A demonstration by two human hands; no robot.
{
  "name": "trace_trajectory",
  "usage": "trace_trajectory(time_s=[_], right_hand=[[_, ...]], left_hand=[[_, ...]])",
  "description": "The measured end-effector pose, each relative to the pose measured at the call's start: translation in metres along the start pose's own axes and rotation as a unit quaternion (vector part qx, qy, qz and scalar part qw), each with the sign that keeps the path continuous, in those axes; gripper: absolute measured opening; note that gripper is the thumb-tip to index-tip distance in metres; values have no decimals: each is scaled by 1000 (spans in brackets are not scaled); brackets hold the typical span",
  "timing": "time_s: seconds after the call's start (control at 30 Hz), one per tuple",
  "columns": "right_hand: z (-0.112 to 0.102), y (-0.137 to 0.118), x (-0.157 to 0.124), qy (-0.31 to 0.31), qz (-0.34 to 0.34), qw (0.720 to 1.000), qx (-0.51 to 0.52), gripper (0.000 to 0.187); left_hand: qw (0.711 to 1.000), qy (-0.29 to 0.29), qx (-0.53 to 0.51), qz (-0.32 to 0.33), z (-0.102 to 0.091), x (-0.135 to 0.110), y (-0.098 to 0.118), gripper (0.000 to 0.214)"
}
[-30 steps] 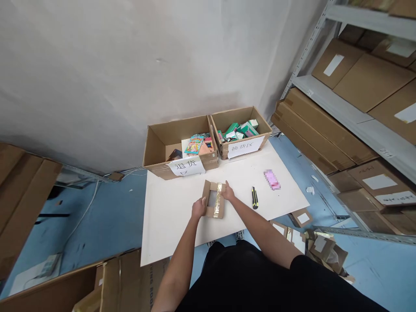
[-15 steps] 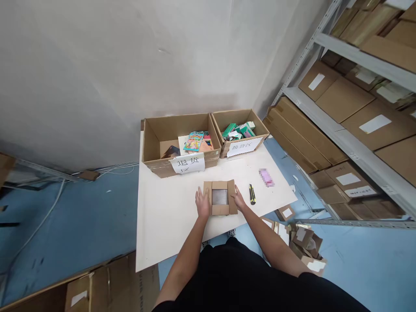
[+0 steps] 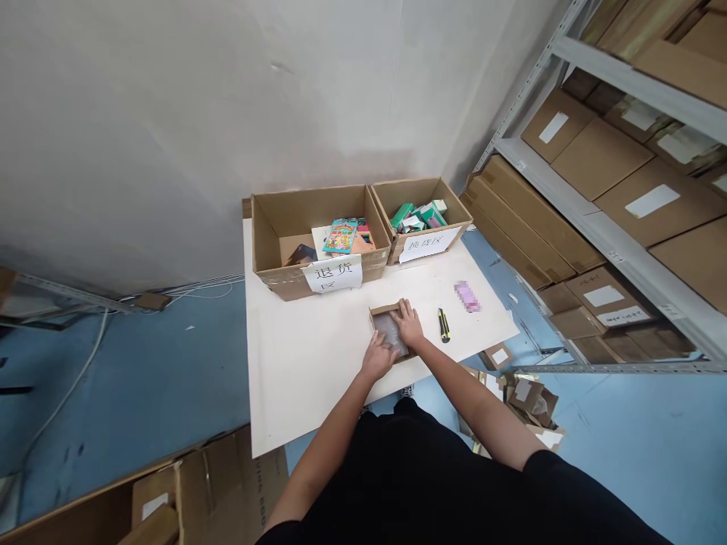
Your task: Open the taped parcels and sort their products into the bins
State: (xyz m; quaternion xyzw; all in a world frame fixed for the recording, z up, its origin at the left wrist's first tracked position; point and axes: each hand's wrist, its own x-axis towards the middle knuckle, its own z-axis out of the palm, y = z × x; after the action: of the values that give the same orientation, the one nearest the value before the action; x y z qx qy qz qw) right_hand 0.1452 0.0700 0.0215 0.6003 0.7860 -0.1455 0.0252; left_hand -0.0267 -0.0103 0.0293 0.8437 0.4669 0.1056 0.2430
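Observation:
A small cardboard box (image 3: 384,309) lies on the white table in front of me, its top flaps no longer standing over the opening. Inside it shows a flat greyish item (image 3: 387,328), which looks like clear plastic wrapping. My left hand (image 3: 380,355) rests over the near left edge, fingers stretched onto the contents. Across the right side of the box lies my right hand (image 3: 408,325), fingers spread and touching the box and its contents. To the right sits a black and yellow box cutter (image 3: 444,325), touched by neither hand.
At the table's (image 3: 295,363) back stand a large open carton (image 3: 273,281) holding booklets and a smaller carton (image 3: 397,250) holding green boxes, both with paper labels. A blurred pink item (image 3: 466,296) lies at right. Shelves of boxes (image 3: 602,166) rise on the right.
The box has turned slightly and its side flaps have been folded out of the opening. Both hands have moved from the box's sides onto its opening and contents.

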Motion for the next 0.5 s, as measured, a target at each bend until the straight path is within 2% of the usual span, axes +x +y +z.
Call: trace_trajectory(time_s=[0.07,0.13,0.27,0.33,0.43,0.5], right_hand=[[-3,-3,8,-1,12,1000,24,88],[-4,-4,16,-2,32,999,34,93],[5,-4,34,-30,86,996,10,109],[12,-4,38,-56,113,992,-4,119],[15,-3,33,-62,121,991,-8,122],[13,-2,22,-26,91,996,-4,113]], left_hand=[[1000,-14,-4,5,3,-6,-2,36],[999,-25,12,-21,8,-14,-6,28],[993,-39,23,-111,25,-27,-11,69],[991,-37,18,-125,35,-28,-10,75],[990,-36,12,-137,47,-25,-6,58],[990,-43,4,-133,50,-23,-4,39]])
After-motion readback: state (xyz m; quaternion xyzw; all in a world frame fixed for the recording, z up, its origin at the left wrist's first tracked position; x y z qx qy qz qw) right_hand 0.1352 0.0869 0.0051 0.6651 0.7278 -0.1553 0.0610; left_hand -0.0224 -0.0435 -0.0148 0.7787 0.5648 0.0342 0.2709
